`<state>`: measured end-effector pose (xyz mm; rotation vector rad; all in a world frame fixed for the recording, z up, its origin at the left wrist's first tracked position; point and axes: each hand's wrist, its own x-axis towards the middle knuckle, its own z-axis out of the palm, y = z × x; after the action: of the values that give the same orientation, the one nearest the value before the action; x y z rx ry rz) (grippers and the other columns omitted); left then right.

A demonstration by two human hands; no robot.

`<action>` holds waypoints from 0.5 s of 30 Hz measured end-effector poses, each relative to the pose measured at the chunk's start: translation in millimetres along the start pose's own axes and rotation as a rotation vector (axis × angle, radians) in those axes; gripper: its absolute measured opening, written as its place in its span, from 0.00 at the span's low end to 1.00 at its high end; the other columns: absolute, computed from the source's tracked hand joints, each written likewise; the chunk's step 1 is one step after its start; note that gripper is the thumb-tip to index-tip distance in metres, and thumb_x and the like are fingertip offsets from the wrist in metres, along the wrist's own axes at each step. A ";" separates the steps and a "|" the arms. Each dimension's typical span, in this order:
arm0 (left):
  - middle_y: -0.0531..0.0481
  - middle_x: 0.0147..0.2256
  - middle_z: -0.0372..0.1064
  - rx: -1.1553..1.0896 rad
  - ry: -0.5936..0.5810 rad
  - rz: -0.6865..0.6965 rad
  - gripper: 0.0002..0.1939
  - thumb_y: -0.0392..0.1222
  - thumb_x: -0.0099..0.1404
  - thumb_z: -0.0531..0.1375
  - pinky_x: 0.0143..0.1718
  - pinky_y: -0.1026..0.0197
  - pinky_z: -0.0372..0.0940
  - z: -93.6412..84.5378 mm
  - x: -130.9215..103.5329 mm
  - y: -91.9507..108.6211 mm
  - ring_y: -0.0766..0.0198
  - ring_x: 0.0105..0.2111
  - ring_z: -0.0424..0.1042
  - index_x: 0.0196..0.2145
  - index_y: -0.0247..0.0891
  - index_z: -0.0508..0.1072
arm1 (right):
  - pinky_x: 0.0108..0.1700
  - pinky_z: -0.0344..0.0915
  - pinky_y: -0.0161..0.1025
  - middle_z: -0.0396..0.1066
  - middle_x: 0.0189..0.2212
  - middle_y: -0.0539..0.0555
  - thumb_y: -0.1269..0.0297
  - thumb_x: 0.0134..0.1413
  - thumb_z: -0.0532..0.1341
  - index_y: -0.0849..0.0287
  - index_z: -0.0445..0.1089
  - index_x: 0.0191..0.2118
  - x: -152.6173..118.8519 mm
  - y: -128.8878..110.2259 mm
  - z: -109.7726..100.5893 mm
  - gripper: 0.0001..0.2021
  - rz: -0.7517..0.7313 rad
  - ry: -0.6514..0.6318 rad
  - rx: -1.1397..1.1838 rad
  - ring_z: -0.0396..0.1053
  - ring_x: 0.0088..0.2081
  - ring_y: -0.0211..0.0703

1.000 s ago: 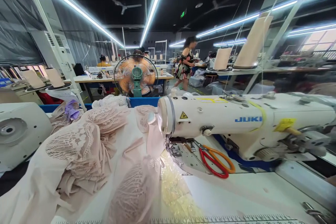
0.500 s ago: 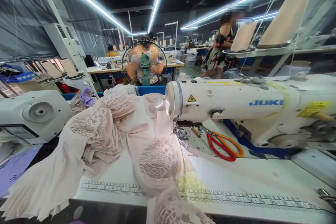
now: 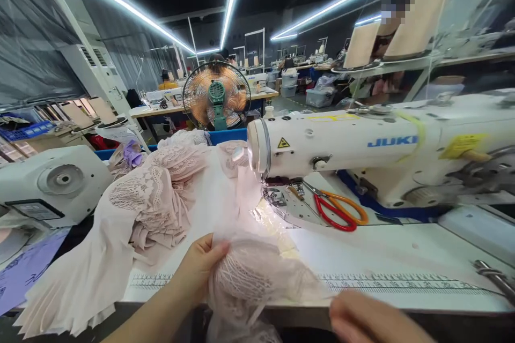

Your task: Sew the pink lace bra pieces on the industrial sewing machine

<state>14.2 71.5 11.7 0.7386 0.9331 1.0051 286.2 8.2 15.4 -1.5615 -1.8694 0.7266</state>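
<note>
A beige lace bra (image 3: 253, 273) is held at the table's front edge, its lower part hanging over. My left hand (image 3: 203, 260) pinches its upper left side between thumb and fingers. My right hand (image 3: 366, 319), blurred by motion, is closed at the bra's right end, where the fabric is drawn out to a thin point. Beyond them is the needle area of the white sewing machine (image 3: 338, 142), with more beige fabric (image 3: 245, 190) lying left of the needle. Red-and-orange-handled scissors (image 3: 338, 211) rest on the machine bed.
Left of my hands lies a heap of beige lace pieces (image 3: 161, 193). A printed ruler (image 3: 374, 283) runs along the table front. Another machine head (image 3: 56, 182) stands at left. Behind are a fan (image 3: 217, 94) and thread cones (image 3: 360, 45).
Both my hands have come into view on the bra. It has moved from beside the needle toward the front edge. The view has shifted slightly, and the person behind is now mostly hidden.
</note>
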 end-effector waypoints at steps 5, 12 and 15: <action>0.51 0.24 0.72 0.099 -0.011 0.003 0.15 0.47 0.48 0.70 0.31 0.66 0.63 6.2 -4.8 -9.9 0.66 0.26 0.69 0.29 0.34 0.75 | 0.30 0.58 0.36 0.62 0.26 0.49 0.47 0.54 0.53 0.57 0.63 0.31 34.7 -4.1 16.8 0.17 0.153 -0.194 0.364 0.58 0.27 0.38; 0.50 0.24 0.69 0.479 -0.158 -0.131 0.22 0.58 0.53 0.64 0.29 0.64 0.60 2.8 3.3 -12.4 0.65 0.26 0.64 0.29 0.32 0.75 | 0.24 0.46 0.33 0.46 0.20 0.44 0.49 0.48 0.55 0.56 0.52 0.22 53.7 -2.5 49.2 0.17 0.258 -0.335 0.661 0.47 0.23 0.34; 0.50 0.21 0.65 0.741 -0.216 -0.151 0.27 0.63 0.56 0.59 0.26 0.65 0.56 4.9 8.3 -12.2 0.66 0.24 0.59 0.24 0.31 0.72 | 0.23 0.44 0.33 0.46 0.19 0.44 0.52 0.49 0.52 0.55 0.50 0.20 53.1 0.6 46.3 0.16 0.229 -0.388 0.562 0.46 0.22 0.34</action>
<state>25.0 74.2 0.9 1.3395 1.1564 0.4136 245.3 59.0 -11.4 -1.3308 -1.5412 1.5954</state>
